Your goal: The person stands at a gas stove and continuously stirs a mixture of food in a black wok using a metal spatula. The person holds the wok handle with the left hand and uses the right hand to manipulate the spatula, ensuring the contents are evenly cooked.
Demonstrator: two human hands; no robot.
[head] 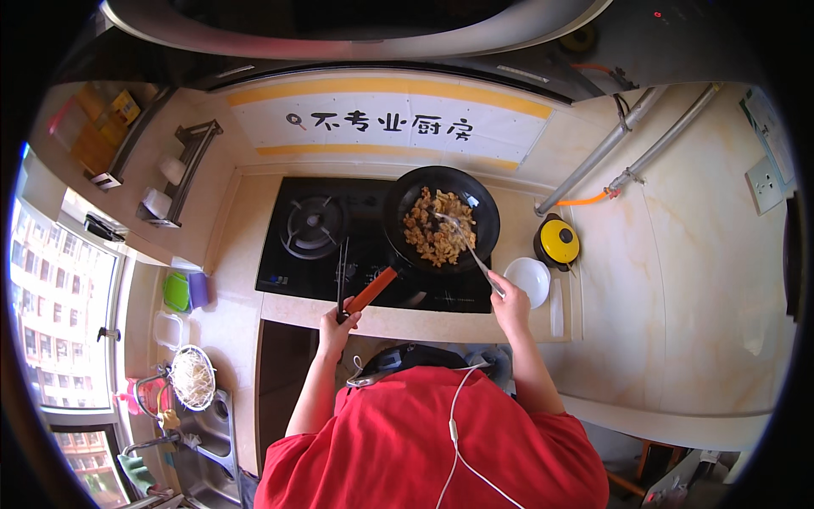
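A black wok [486, 232] sits on the right burner of the black glass hob [292, 280], with browned pieces of food [439, 245] in it. My right hand [510, 304] grips the handle of a metal spoon or spatula [475, 257], whose head is among the food. My left hand [337, 331] is at the wok's orange-red handle [372, 289] and also holds a pair of dark chopsticks [342, 273] pointing away from me over the hob. A white bowl [528, 280] stands to the right of the hob, close to my right hand.
A yellow-lidded pot [559, 240] stands behind the bowl. Metal pipes [588, 162] and an orange hose [582, 202] run along the right wall. At left are a basket of pale shreds [193, 378], a steel sink [206, 480], plastic containers [176, 292] and wall racks [191, 172]. A range hood [356, 49] hangs overhead.
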